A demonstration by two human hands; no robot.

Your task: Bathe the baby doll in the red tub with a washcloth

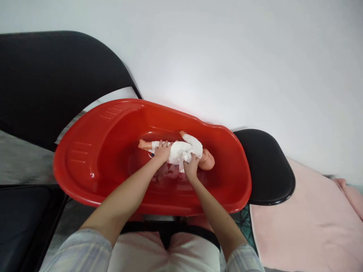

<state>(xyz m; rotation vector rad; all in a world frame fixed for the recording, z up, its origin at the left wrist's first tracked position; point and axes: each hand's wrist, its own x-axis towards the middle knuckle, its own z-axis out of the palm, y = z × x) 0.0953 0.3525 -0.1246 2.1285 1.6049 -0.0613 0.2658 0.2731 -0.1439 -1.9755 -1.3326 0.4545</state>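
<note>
Plaid sleeves (81, 252), hands (163, 152) on doll (178, 148)

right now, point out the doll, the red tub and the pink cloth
Doll (177, 149), head view: on its torso, in white clothing.
Red tub (231, 170), head view: on its bare inner wall.
Pink cloth (309, 219), head view: on its spread-out surface.

one doll (178, 149), one tub (82, 151), two hands (162, 152)

Indoor room, exact kind unclear: white wall (241, 68), black seat (266, 166), red baby bath (85, 158), pink cloth (306, 226).
</note>
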